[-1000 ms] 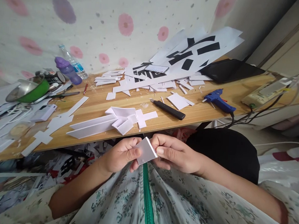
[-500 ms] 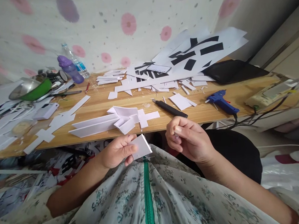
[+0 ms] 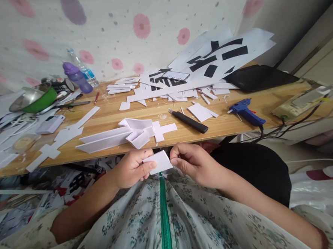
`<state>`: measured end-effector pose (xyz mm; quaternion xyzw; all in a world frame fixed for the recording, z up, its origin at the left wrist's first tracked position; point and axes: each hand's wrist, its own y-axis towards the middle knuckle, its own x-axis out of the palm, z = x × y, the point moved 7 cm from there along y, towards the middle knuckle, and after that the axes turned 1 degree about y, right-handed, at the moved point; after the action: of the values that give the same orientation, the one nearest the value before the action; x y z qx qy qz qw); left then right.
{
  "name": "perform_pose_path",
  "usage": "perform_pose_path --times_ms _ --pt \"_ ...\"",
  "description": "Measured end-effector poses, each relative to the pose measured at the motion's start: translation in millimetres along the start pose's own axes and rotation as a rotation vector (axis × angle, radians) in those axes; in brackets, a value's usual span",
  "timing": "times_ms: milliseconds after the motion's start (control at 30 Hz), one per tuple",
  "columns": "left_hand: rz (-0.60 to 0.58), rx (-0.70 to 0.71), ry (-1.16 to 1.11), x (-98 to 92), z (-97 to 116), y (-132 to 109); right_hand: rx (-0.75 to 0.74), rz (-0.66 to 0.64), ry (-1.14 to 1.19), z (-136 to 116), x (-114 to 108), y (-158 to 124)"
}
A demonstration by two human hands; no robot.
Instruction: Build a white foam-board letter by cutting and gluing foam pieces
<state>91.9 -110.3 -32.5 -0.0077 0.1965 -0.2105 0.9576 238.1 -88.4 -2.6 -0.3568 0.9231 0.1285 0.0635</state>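
Against a flower-dotted wall (image 3: 104, 34), the wooden tabletop (image 3: 108, 109) carries a glue gun (image 3: 247, 112) toward its right end, presumably for the nearby power strip (image 3: 291, 107). Off its front edge, the left hand (image 3: 134, 167) pinches a white card (image 3: 159, 162) between thumb and fingers, apparently leaving one edge free for the right hand (image 3: 195, 164), fingers bent; whether these pinch anything, I cannot tell
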Motion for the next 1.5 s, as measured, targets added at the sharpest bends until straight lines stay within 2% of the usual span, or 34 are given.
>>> perform_pose_path --times_ms 100,233,333,433,500,600,667,833,967,1033,1167,1233,1367,1500 --pt "-0.035 -0.002 -0.020 3.0 1.4 -0.3 0.046 -0.007 0.118 3.5 5.9 -1.6" --pt "-0.033 0.047 0.000 4.2 11.1 -1.2 0.196 0.005 0.654 19.8 25.7 -5.5" --pt "-0.044 0.074 0.036 3.5 18.0 -2.4 0.224 0.007 0.872 21.0 36.5 -6.9" --pt "-0.058 0.070 0.059 0.4 15.4 -3.5 0.210 0.032 0.997 10.3 29.6 -7.2" --pt "-0.029 0.039 0.048 -4.4 7.5 -3.9 0.149 0.123 1.045 0.8 10.8 -7.5" --pt "0.018 -0.006 -0.018 -8.8 -4.3 -3.9 0.029 0.299 0.912 -7.3 -21.5 -10.5" --pt "0.005 -0.009 -0.047 -6.1 -6.2 -3.1 0.014 0.335 0.706 -5.7 -29.1 -11.6" --pt "-0.014 -0.009 -0.045 1.9 2.5 0.4 0.043 0.122 0.236 3.9 -4.8 -6.5" --pt "-0.024 -0.017 0.000 5.3 8.5 1.7 -0.047 0.137 0.005 -1.6 -0.3 -7.1" --pt "-0.031 -0.014 0.000 6.8 9.7 1.8 -0.045 0.157 0.003 -2.0 -0.8 -8.3" --pt "-0.064 -0.010 -0.011 10.9 9.1 1.4 0.078 0.165 0.307 7.6 0.1 -7.9" --pt "-0.072 -0.018 -0.006 12.0 7.6 1.2 0.104 0.147 0.379 9.3 2.1 -6.2" --pt "-0.064 -0.018 -0.006 13.3 6.0 2.0 0.058 0.139 0.261 5.8 2.6 -3.2" --pt "-0.064 -0.030 -0.049 16.9 4.4 4.0 0.079 0.148 0.160 9.5 4.5 -3.4"
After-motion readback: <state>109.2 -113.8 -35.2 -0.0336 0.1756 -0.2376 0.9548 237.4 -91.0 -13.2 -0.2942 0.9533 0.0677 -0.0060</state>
